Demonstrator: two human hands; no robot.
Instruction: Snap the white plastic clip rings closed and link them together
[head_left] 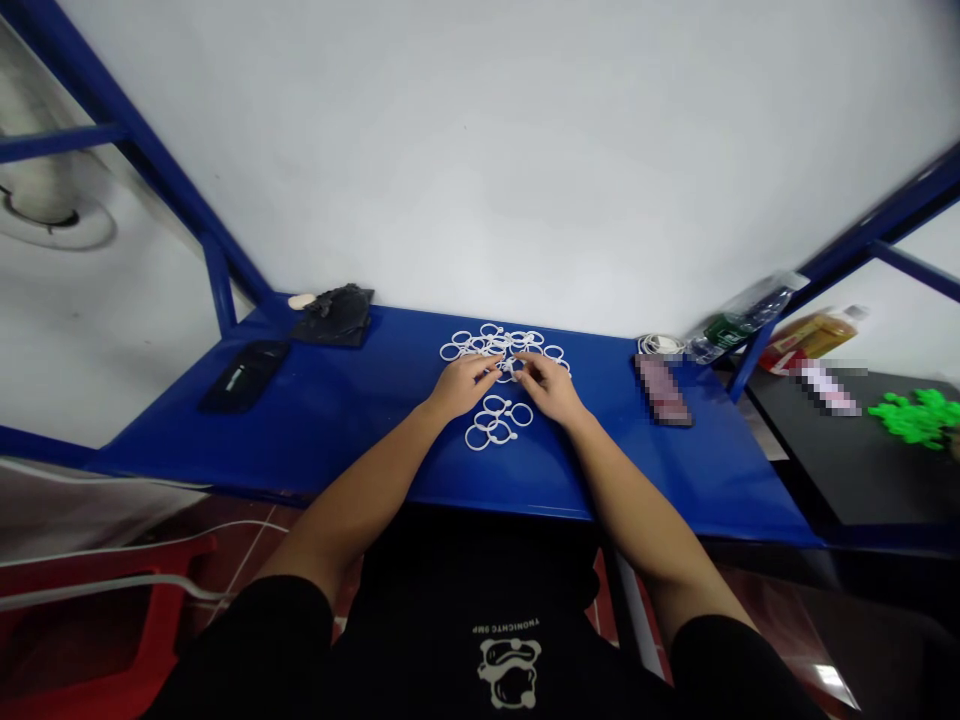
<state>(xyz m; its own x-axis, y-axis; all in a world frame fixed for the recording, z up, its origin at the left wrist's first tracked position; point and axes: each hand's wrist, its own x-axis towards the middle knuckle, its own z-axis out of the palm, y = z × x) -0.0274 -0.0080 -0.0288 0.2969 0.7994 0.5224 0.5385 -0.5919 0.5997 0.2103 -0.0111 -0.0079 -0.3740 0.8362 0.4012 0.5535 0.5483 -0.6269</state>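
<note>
My left hand (461, 387) and my right hand (551, 387) meet over the blue table, fingertips pinched close together. Between them is a white plastic ring (511, 366), gripped from both sides; the fingers cover part of it. Just beyond my fingers lies a loose pile of similar thin white rings (491, 331), some with a small tab on the rim. A smaller group of white rings (499, 439) overlaps on the table nearer to me, below my hands.
The blue table (360, 430) backs onto a white wall. At left lie a dark phone-like slab (245, 377) and black plastic (337, 315). To the right are a coiled white cable (660, 345), a blurred phone-shaped object (664, 390) and a plastic bottle (750, 315). Blue frame posts flank the table.
</note>
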